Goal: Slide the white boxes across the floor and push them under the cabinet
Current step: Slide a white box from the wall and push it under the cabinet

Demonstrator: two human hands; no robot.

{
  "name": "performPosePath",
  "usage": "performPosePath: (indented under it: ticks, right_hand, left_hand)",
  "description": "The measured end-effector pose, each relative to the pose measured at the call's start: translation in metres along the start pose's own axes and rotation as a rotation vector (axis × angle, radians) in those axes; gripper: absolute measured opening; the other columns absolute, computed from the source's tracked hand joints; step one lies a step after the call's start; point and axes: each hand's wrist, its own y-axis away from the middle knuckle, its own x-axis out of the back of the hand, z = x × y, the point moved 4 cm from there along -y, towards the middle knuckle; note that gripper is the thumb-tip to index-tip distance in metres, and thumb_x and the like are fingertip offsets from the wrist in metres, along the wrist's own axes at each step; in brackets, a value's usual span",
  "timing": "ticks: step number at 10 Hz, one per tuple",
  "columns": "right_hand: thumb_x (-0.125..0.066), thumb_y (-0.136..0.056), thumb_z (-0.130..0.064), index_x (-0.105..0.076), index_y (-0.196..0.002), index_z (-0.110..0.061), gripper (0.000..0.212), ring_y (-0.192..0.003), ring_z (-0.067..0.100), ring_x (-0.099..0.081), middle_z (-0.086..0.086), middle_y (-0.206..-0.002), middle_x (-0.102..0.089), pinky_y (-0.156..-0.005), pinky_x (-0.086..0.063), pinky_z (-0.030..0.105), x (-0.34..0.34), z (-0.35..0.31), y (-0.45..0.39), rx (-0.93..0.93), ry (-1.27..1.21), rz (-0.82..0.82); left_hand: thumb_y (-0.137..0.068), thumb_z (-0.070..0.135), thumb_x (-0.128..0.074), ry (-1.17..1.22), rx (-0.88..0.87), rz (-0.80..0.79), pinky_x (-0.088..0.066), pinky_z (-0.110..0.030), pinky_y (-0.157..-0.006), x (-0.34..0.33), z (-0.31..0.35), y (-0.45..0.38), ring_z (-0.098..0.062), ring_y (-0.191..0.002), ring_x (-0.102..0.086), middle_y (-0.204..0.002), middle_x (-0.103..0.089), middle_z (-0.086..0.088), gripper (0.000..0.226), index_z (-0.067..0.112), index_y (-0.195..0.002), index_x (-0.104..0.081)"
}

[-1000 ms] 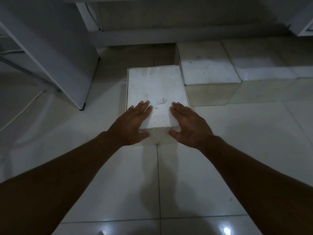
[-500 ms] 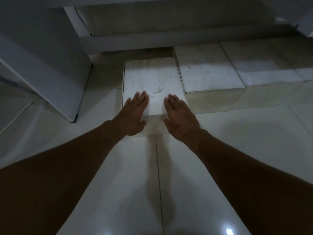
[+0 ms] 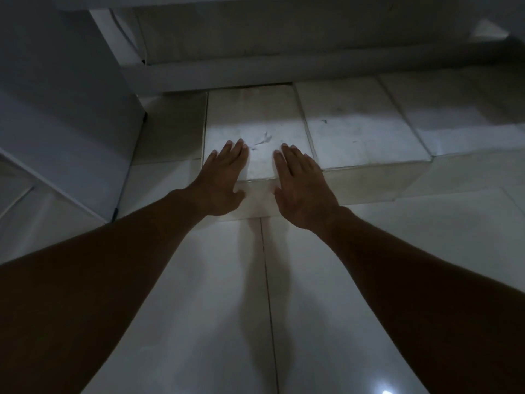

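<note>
A white box (image 3: 255, 118) with a smudged top lies on the tiled floor, its far edge at the dark gap under the cabinet (image 3: 284, 72). My left hand (image 3: 221, 180) lies flat on the box's near left corner, fingers spread, thumb down its front face. My right hand (image 3: 301, 186) rests flat on the near right corner in the same way. Neither hand grips the box. A second white box (image 3: 366, 129) sits directly to the right, touching the first, with its front slightly nearer me. A third white box (image 3: 460, 115) lies further right.
An open white cabinet door panel (image 3: 65, 115) stands at the left, its lower corner close to the box's left side. Glossy floor tiles (image 3: 216, 308) stretch toward me, with a grout line running between my arms. The scene is dim.
Both hands have pushed the box away from me. Its far edge has gone from well short of the cabinet to the cabinet's lower edge, nearly level with the neighbouring box.
</note>
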Motion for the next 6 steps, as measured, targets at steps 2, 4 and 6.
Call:
performPosePath:
  ticks: [2,4,6]
  right_hand:
    - [-0.037,-0.100,-0.033,-0.010,-0.154,-0.005,0.067,-0.148,0.030,-0.003,0.018,-0.161,-0.006,-0.119,-0.005,0.041,-0.002,0.001,-0.011,-0.001,0.028,-0.006]
    - [-0.036,-0.101,-0.034,-0.005,-0.154,-0.006,0.068,-0.149,0.029,0.000,0.017,-0.162,-0.001,-0.120,-0.004,0.042,0.002,0.001,-0.009,-0.001,0.027,-0.046]
    - [-0.036,-0.102,-0.035,0.002,-0.154,-0.009,0.070,-0.149,0.026,0.007,0.014,-0.162,0.007,-0.121,0.001,0.041,0.007,0.002,-0.003,-0.009,0.000,-0.103]
  left_hand:
    - [-0.090,0.028,-0.061,-0.013,-0.012,0.011,0.003,-0.039,-0.119,0.002,-0.006,-0.009,-0.024,-0.149,0.012,-0.163,0.010,-0.008,0.093,0.009,-0.154,0.003]
    - [-0.091,0.031,-0.061,-0.033,0.004,0.015,0.005,-0.038,-0.118,0.001,-0.004,-0.008,-0.024,-0.148,0.013,-0.162,0.011,-0.008,0.095,0.009,-0.153,0.006]
    - [-0.089,0.043,-0.061,-0.074,0.065,0.017,0.002,-0.044,-0.119,-0.003,0.013,0.008,-0.027,-0.149,0.011,-0.163,0.010,-0.008,0.097,0.012,-0.154,0.004]
